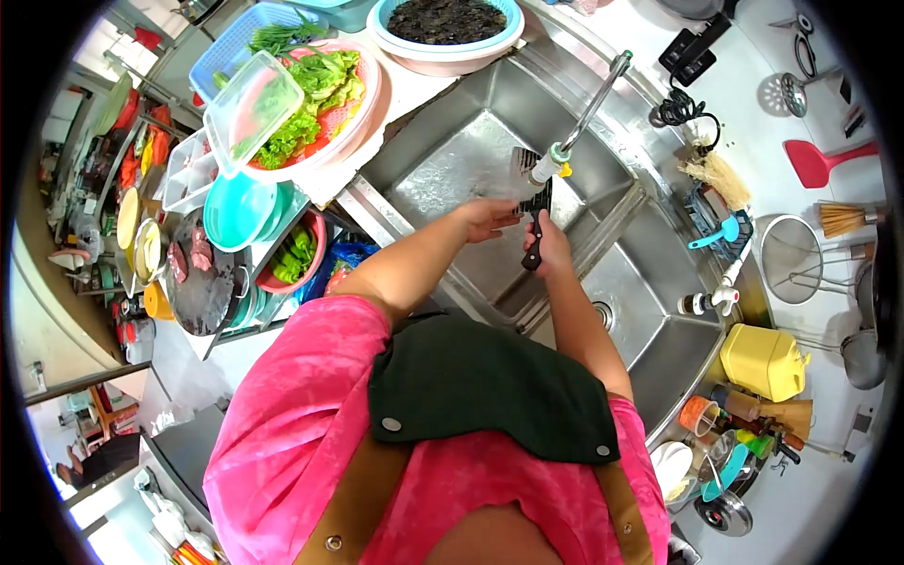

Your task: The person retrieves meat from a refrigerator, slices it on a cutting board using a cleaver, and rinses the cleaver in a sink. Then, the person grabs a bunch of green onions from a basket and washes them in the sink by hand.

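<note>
My right hand (551, 247) is closed round the black handle of a cleaver (536, 202) above the double steel sink (443, 174). The cleaver's dark blade lies right beneath the faucet spout (549, 167), partly hidden by it. Close to the blade's left side is my left hand (487, 218), its fingers extended toward the blade and apart; whether they touch it is unclear. Splashing water blurs the area around the spout.
Left of the sink, lettuce (325, 94) fills a pink basket beside teal bowls (240, 209). A basin of dark food (447, 21) stands at the sink's back edge. On the right are a yellow jug (765, 363) and a strainer (791, 259).
</note>
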Demonstrator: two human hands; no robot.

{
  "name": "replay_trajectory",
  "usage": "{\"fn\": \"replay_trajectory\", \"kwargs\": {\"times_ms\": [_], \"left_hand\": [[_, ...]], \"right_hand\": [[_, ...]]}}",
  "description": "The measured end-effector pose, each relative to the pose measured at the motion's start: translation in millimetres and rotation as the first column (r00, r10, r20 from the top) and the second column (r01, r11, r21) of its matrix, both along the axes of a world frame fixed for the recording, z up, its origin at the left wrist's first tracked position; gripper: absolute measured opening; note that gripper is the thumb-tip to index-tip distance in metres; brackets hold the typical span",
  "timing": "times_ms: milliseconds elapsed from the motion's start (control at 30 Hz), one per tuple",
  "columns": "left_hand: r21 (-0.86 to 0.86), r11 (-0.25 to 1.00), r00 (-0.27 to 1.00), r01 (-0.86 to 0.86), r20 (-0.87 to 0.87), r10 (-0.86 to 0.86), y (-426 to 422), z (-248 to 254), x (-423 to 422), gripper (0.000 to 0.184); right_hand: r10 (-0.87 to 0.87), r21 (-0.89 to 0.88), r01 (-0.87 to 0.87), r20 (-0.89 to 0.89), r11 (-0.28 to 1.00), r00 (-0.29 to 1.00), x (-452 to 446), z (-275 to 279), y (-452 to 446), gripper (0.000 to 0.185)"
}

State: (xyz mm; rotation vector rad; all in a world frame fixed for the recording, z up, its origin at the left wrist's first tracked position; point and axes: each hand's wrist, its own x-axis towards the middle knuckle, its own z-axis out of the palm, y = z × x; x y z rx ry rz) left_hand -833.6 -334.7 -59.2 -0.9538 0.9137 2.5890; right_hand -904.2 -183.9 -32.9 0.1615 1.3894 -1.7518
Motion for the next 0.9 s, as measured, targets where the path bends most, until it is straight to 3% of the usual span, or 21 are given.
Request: {"fn": "replay_trajectory", "kwargs": {"times_ms": [33,167,233,300,367,433,500,533,600,733,800,833,900], "left_hand": [[-0.117,0.991,0.994,0.071,-0.068,-0.080,2.4,-6.0,-3.3,0.034],[-0.145,0.989,0.995,0.036,-0.085,-0.049,-1.2,-26.0,-19.5,0.024],[-0.311,0.949,0.997,-0.049,0.043,0.066,-12.9,-29.2,-31.0,0.006],[-0.344,0.939,0.999,0.003,0.051,0.016,-24.6,-29.0,-34.6,0.011],[-0.304,0.887,0.891,-0.347,0.189,0.414,-24.0,-11.9,-38.4,0.023],[-0.301,0.912,0.923,-0.280,0.177,0.342,-18.8,-17.2,-38.3,0.032],[-0.108,0.994,0.957,-0.003,0.287,0.034,0.0,12.5,-26.5,0.031],[-0.105,0.994,0.958,0.010,0.285,0.021,3.6,8.3,-21.0,0.031],[-0.041,0.941,0.933,0.334,-0.129,-0.337,4.6,-8.4,-18.7,0.030],[-0.127,0.963,0.920,0.236,-0.289,-0.264,-2.7,-32.5,-42.7,0.028],[-0.240,0.905,0.913,0.351,-0.128,-0.388,-12.7,-40.0,-55.9,0.029],[-0.239,0.901,0.908,0.362,-0.130,-0.399,-12.6,-28.7,-57.1,0.029],[-0.271,0.941,0.958,0.204,-0.145,-0.249,-8.3,13.4,-57.6,0.028]], "right_hand": [[-0.015,-0.020,0.015,0.023,1.000,1.000,1.1,2.6,1.8,0.036],[-0.022,-0.065,0.024,0.034,0.998,0.999,0.8,2.2,11.2,0.032],[-0.044,-0.083,0.042,-0.015,0.996,0.999,1.4,5.3,18.2,0.028],[-0.060,-0.081,0.060,-0.001,0.995,0.998,2.1,6.3,28.4,0.027],[-0.073,-0.076,0.073,0.013,0.994,0.997,1.4,4.3,34.3,0.027],[-0.061,-0.056,0.062,0.025,0.997,0.998,1.8,0.0,36.2,0.028],[-0.049,-0.020,0.049,0.007,0.999,0.999,2.8,3.6,33.4,0.028],[-0.028,0.012,0.028,-0.011,1.000,1.000,4.5,7.7,31.7,0.028],[-0.084,0.030,0.085,-0.027,0.996,0.996,12.5,23.6,25.2,0.028],[-0.090,0.031,0.091,-0.040,0.995,0.995,17.2,32.1,34.5,0.028],[-0.041,-0.010,0.041,0.001,0.999,0.999,19.6,34.8,44.7,0.027],[-0.054,-0.009,0.054,0.000,0.999,0.999,22.2,38.8,48.3,0.027],[-0.072,-0.003,0.073,0.058,0.997,0.996,30.4,48.8,55.2,0.026]]}}
